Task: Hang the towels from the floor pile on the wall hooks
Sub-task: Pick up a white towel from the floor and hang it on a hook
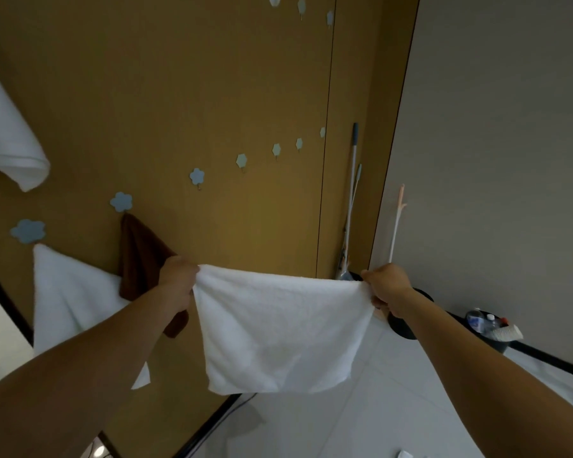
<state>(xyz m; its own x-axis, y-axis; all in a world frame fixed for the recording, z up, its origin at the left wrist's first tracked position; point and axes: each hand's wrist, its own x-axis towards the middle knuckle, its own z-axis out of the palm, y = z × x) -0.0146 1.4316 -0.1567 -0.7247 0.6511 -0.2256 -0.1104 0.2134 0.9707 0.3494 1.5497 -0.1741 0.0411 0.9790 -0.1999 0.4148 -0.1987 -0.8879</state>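
1. Panelling of brown wood fills the wall ahead. A grey wall meets it on the right, and pale floor lies below.
2. Flower-shaped hooks run in a rising row across the wood, with a few more at the top edge.
3. Long-handled mops lean in the corner where the two walls meet, and a pale-handled brush stands against the grey wall.
4. The white towel is held up in the air in front of the wood, below the row of hooks. Its top edge is pulled straight and the rest hangs flat.
5. The left hand grips its top left corner and the right hand its top right corner, with the fingers of both clamped on the cloth.
6. A brown towel hangs from a hook behind the left hand. A second white cloth hangs from the next hook to the left.
7. A dark bucket on the floor by the grey wall holds a clear bottle and a white scrubber.
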